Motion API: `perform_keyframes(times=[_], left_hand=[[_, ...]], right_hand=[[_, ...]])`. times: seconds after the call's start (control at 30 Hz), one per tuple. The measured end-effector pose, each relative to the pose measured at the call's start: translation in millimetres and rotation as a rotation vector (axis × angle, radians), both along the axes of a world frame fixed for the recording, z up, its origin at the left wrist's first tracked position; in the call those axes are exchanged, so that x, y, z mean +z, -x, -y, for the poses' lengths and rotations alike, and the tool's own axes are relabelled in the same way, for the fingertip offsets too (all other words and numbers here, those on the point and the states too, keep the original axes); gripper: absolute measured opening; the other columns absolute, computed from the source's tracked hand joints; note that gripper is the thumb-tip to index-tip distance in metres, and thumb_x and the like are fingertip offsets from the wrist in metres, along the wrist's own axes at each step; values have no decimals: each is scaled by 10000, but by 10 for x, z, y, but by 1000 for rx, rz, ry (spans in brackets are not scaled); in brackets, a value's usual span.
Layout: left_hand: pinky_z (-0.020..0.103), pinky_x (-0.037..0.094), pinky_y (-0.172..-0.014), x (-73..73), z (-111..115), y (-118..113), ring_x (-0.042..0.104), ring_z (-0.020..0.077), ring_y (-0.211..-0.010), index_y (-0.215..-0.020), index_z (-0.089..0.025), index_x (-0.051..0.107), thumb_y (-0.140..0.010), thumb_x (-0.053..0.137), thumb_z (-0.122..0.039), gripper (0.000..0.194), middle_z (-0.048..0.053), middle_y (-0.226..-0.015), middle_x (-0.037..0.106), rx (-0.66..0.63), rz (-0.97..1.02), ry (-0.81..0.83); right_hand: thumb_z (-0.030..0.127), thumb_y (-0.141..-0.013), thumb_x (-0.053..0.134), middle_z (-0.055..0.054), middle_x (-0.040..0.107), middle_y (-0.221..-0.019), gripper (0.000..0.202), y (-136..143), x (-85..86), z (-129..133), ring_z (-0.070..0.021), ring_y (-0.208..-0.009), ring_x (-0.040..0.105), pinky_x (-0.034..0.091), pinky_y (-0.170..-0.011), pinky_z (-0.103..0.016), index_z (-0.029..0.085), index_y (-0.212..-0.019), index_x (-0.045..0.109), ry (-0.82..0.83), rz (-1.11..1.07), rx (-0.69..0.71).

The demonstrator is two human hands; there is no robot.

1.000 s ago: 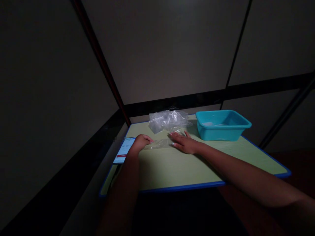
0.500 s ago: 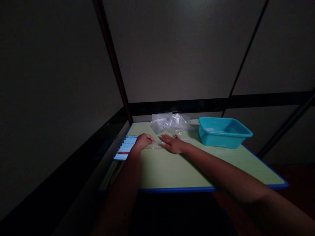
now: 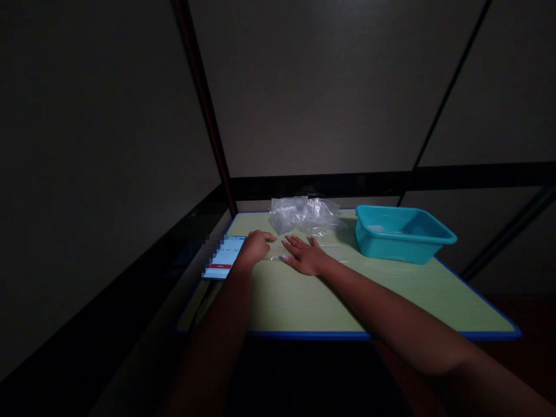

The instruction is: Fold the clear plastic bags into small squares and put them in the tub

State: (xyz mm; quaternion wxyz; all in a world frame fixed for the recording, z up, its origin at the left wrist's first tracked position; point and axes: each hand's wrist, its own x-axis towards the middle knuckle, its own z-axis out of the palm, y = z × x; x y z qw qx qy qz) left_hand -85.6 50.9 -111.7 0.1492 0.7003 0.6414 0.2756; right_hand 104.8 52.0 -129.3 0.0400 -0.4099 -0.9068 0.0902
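My right hand (image 3: 305, 256) lies flat with fingers spread on a thin clear plastic bag (image 3: 273, 256) on the light green table (image 3: 304, 301). To its left, my left hand (image 3: 258, 245) is closed at the bag's left end, its index finger pointing right; what its fingers hold, if anything, is too small to make out. Just beyond both hands lies a crumpled pile of clear plastic bags (image 3: 299, 213).
A turquoise basket (image 3: 397, 246) stands at the right of the table, something pale inside it. A lit phone (image 3: 223, 258) lies at the left edge, beside my left wrist. Behind the table rises a panelled wall (image 3: 313, 104).
My left hand has shifted slightly up along the bag, its index finger now stretched out. My right hand stays on the bag. The view has turned a little to the left.
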Motion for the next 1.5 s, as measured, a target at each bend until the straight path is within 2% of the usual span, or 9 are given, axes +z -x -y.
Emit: perform_keyframes(times=[0.07,0.17,0.27,0.4,0.53,0.7,0.97,1.17,1.5], left_hand=[[281,316,-1014,40,76,-125,487,199,-1181,-1175,-152,607,-748,468,-63,457,97,-1235,584,0,-11,-76],[345,225,-1079,47,210,-381,353,216,-1303,-1361,-141,402,-891,389,-318,502,118,-1412,403,-102,-59,-104],[418,124,-1104,-9,320,-611,157,227,-1383,-1435,-182,237,-917,255,-488,602,92,-1500,215,-200,-135,9],[462,77,-1099,-104,343,-746,74,261,-1392,-1455,-152,159,-906,150,-565,687,134,-1506,163,-191,-220,44],[476,118,-1087,-197,280,-762,90,308,-1384,-1453,-173,181,-891,122,-605,711,141,-1508,150,-161,-264,52],[512,129,-1071,-282,270,-790,92,358,-1373,-1455,-219,177,-862,118,-655,738,134,-1511,156,-111,-260,49],[533,116,-1065,-271,290,-804,62,381,-1369,-1458,-241,165,-845,127,-677,753,125,-1513,155,-86,-236,81],[496,106,-1081,-268,268,-732,101,339,-1377,-1467,-143,85,-835,118,-684,832,181,-1490,185,19,-233,162],[510,66,-1093,-178,250,-562,77,267,-1392,-1420,-57,253,-859,90,-619,810,179,-1496,138,104,-355,305]], right_hand=[[648,-862,105,-70,83,-1519,734,9,5,9,-244,-1390,41,-22,-1054,-586,226,-1462,134,-9,3,-7],[627,-866,158,-78,84,-1519,719,15,1,1,-258,-1389,32,-10,-1040,-614,230,-1464,119,-21,13,-5],[550,-863,284,-43,34,-1525,683,16,-16,-25,-275,-1387,-9,15,-1024,-644,283,-1461,95,-32,62,26],[500,-833,369,-31,-14,-1524,724,17,-32,-41,-298,-1382,-40,18,-1018,-654,280,-1463,88,-55,130,34],[479,-840,357,-56,-6,-1523,731,9,-13,-19,-293,-1384,-22,26,-1024,-643,242,-1467,66,-55,157,33],[475,-837,374,-47,-5,-1525,727,-3,8,2,-277,-1386,-13,28,-1025,-639,267,-1464,71,-63,189,32],[507,-825,391,-51,-22,-1526,752,-10,-10,-30,-289,-1385,-22,32,-1013,-654,279,-1464,67,-54,179,36],[505,-853,326,-33,-3,-1528,681,0,2,-27,-302,-1384,-8,68,-997,-677,315,-1459,81,-27,106,35],[590,-846,271,-72,61,-1521,731,3,-44,-37,-271,-1388,7,45,-1042,-608,208,-1459,158,-23,52,-7]])
